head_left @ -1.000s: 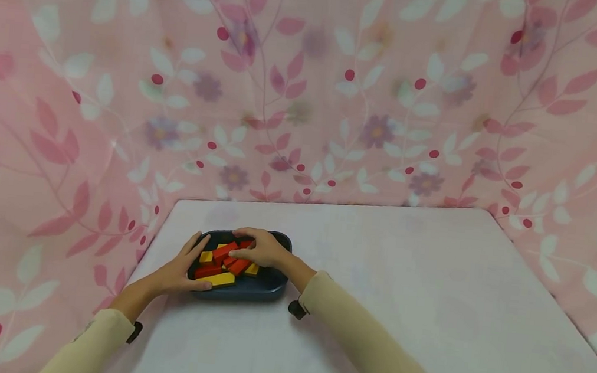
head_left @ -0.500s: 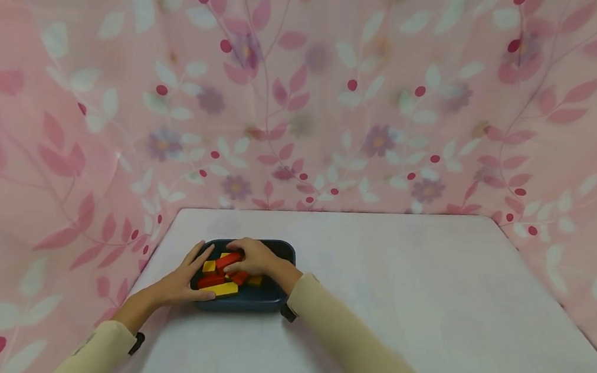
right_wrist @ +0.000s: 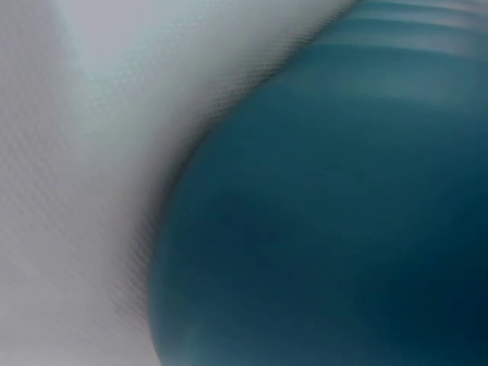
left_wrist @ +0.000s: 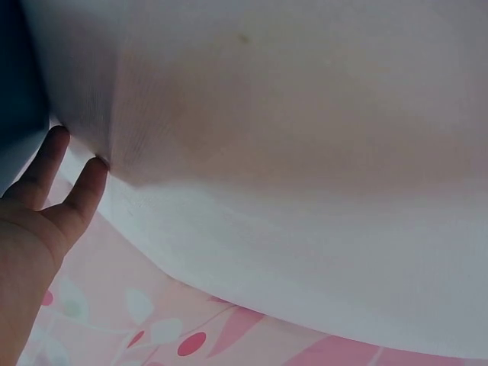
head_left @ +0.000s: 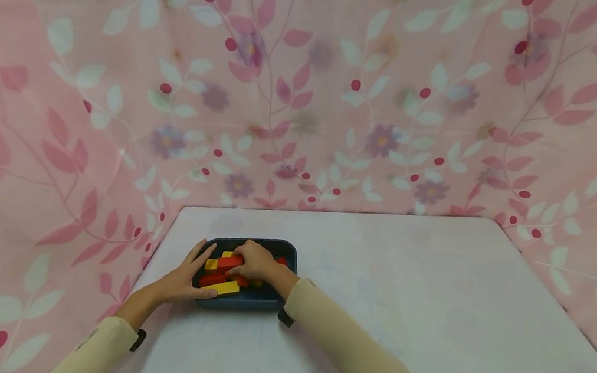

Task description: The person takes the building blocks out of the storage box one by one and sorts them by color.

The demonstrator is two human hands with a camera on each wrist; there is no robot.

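A dark blue oval tray [head_left: 245, 304] holds a jumble of red and yellow wooden blocks. My left hand [head_left: 179, 280] lies along the tray's left end, fingers spread over the rim and thumb beside a long yellow block [head_left: 224, 288]. In the left wrist view, two outstretched fingers of the left hand [left_wrist: 34, 221] reach beside the tray's blue wall [left_wrist: 19, 76]. Inside the tray, my right hand [head_left: 260, 262] curls its fingers and thumb about the right end of a red block [head_left: 229, 262]. The right wrist view shows only the tray's outer wall [right_wrist: 320, 206] and cloth.
The tray stands on a white-covered table [head_left: 401, 290], towards its back left corner. A pink floral curtain [head_left: 328, 94] hangs behind and along both sides. Another red block [head_left: 281, 261] shows to the right of the right hand, inside the tray.
My right hand dips lower among the blocks, and the upper red block lies more level than before. A red piece now shows at the tray's right. The left hand keeps its place.
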